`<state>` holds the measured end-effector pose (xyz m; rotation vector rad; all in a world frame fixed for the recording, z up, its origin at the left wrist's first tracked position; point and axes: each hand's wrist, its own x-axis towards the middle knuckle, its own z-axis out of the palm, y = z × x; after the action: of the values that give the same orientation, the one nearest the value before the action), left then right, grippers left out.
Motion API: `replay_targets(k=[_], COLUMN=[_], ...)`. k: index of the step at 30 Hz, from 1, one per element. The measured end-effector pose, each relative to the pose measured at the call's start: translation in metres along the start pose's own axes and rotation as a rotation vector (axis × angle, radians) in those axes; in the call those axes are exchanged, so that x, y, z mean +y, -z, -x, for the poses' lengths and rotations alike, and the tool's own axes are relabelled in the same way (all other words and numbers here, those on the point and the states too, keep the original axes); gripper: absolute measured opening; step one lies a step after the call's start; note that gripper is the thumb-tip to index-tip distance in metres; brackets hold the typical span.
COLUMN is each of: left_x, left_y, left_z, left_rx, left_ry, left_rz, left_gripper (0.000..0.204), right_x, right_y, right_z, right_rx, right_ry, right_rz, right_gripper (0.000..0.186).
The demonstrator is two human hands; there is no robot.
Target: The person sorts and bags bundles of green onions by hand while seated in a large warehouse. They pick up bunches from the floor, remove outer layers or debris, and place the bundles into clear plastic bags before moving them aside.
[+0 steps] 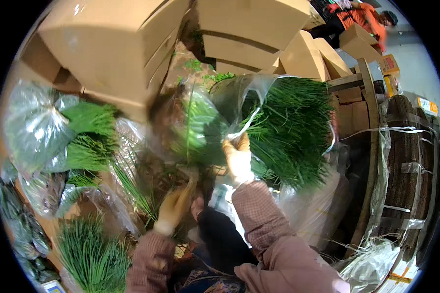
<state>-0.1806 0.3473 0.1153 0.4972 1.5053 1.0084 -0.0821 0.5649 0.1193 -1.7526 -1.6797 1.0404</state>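
Note:
My right hand [238, 155], in a pale glove, is closed on the gathered edge of a clear plastic bag [254, 88]. Out of this bag spreads a large bundle of long, thin chive-like greens [298, 124], just right of the hand. My left hand [176, 207], also gloved, is lower and to the left, smeared by motion; its fingers are unclear. Above it are paler leafy greens [198, 119] behind blurred clear plastic. A few loose green stalks [132, 180] lie left of that hand.
Cardboard boxes [93, 44] stand along the far side. Bagged greens [39, 129] and a chive-like bunch [90, 254] lie at left. A wooden frame [369, 146] stands at right, beside brown bundles wrapped in plastic [406, 171]. A person in orange [362, 19] is at the far right.

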Motion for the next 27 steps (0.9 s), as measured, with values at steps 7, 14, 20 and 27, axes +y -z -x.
replay_targets(k=[7, 14, 20, 27], left_x=[0.178, 0.18, 0.192, 0.146], left_y=[-0.098, -0.109, -0.236, -0.301], left_z=[-0.17, -0.165, -0.127, -0.174], left_rx=[-0.077, 0.469, -0.164, -0.098], left_ry=[-0.199, -0.353, 0.891, 0.915], left_rz=[-0.42, -0.21, 0.367, 0.7], left_gripper=[0.043, 0.032, 0.076, 0.044], right_x=[0.01, -0.016, 0.013, 0.041], right_y=[0.055, 0.223, 0.295, 0.32], right_z=[-0.012, -0.063, -0.129, -0.116], right_rx=[-0.412, -0.154, -0.718, -0.423], right_ry=[0.127, 0.435, -0.253, -0.708], right_rz=[-0.27, 0.379, 0.936, -0.126], right_gripper=[0.049, 0.022, 0.057, 0.061])
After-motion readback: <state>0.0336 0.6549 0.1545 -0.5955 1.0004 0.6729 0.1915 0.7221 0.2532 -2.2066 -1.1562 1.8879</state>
